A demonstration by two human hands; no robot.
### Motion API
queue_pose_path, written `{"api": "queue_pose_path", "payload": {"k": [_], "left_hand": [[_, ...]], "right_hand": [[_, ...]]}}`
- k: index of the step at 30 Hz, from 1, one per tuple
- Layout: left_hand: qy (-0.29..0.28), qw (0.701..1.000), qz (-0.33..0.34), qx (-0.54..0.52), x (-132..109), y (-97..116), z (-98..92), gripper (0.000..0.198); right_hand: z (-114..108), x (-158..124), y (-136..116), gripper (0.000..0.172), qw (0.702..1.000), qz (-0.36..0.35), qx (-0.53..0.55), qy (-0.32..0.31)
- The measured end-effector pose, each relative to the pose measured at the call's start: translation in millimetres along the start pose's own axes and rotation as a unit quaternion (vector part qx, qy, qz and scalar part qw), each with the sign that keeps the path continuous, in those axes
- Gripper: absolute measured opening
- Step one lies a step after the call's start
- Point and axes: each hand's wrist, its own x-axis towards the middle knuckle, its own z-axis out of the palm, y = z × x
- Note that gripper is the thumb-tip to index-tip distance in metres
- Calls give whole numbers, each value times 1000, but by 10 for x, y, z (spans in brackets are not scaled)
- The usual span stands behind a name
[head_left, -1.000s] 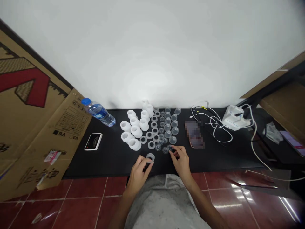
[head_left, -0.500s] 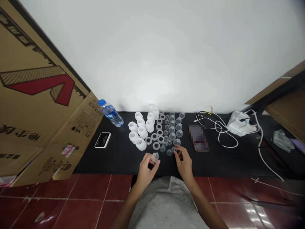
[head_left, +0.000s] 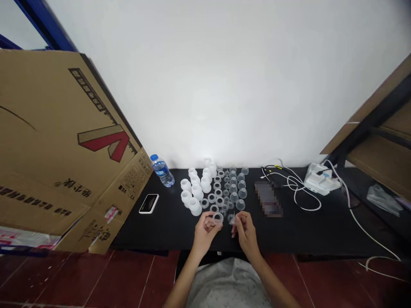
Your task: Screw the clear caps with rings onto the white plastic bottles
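Between the thumb and fingers of my left hand (head_left: 204, 233) is a clear ring-shaped piece (head_left: 218, 218), its round opening turned up toward me. My right hand (head_left: 246, 234) pinches a small clear nipple-shaped piece (head_left: 236, 220) with a thin tip pointing up. The two hands are close together but apart, above the near part of the black table (head_left: 289, 235). Just beyond them lie rows of parts: translucent rings (head_left: 219, 202), small clear nipple-shaped pieces (head_left: 226, 193) and clear domes (head_left: 234, 197). White open-necked bottles (head_left: 195, 207) stand to their left.
A water bottle (head_left: 163, 173) and a white device with a dark screen (head_left: 149, 204) are on the left, beside a large cardboard box (head_left: 105, 201). To the right lie a blurred-out phone (head_left: 269, 199), tangled white cables (head_left: 300, 188), a white power strip (head_left: 321, 177) and a plastic bag (head_left: 383, 201).
My right hand has lifted a small nipple-shaped piece off the table and come nearer to my left hand. My left hand has turned its piece so the opening shows. The camera view has shifted.
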Motion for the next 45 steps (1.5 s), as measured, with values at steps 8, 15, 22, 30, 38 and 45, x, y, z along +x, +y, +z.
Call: {"api": "queue_pose_path", "payload": {"k": [8,15,22,30,38,45], "left_hand": [[-47,995,28,79,-8,-52,-3,45],[-50,991,43,113,-52,-29,3,44],[-50,989,55,124,-80,31,-21,35],[-66,988,64,122,-124,74,-24,35],[-110,981,49,153,-155,142,-17,39],[-132,982,42,126,-148,118,74,31]], "right_hand": [[112,-22,-14,46,993,41,73,-85],[82,-4,-3,34,992,11,45,-115],[98,-50,35,15,992,-63,-78,-80],[136,-52,1,9,985,-113,-124,-49],[163,-82,77,13,988,-93,-124,-28],[175,-121,31,15,989,-90,-112,21]]}}
